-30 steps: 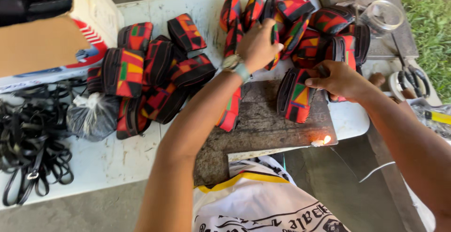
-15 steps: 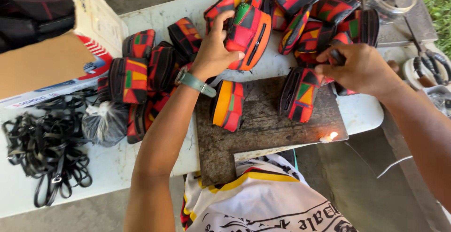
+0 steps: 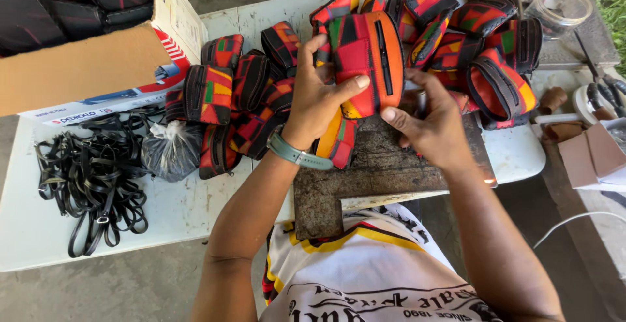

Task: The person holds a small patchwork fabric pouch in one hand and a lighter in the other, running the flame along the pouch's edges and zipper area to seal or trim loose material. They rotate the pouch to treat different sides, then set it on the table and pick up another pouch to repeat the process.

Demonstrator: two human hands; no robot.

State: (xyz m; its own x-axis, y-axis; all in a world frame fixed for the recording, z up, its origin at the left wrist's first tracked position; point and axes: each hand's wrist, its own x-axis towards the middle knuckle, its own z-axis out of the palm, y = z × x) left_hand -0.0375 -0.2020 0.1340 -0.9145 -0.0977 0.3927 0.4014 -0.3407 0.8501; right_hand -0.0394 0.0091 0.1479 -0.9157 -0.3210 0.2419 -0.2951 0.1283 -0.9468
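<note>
My left hand [image 3: 323, 97] grips a small pouch [image 3: 365, 61] of red, orange and green patterned cloth with a black zip, held up over a dark metal slab [image 3: 385, 165]. My right hand [image 3: 430, 123] touches the pouch's lower right edge with its fingers partly curled. A grey watch sits on my left wrist. Another patterned pouch [image 3: 336, 143] lies under my left wrist on the slab.
Piles of similar patterned pouches lie left [image 3: 225, 94] and right [image 3: 482, 48] on the white table [image 3: 176, 211]. Black straps [image 3: 91, 178] and a black plastic bag [image 3: 171, 152] lie at left, a cardboard box [image 3: 85, 68] behind them. A glass jar [image 3: 561, 6] and scissors [image 3: 603, 90] are at right.
My left hand has lifted a pouch from the right pile and drawn it toward me over the slab. My right hand left the pouch on the slab and came up to it.
</note>
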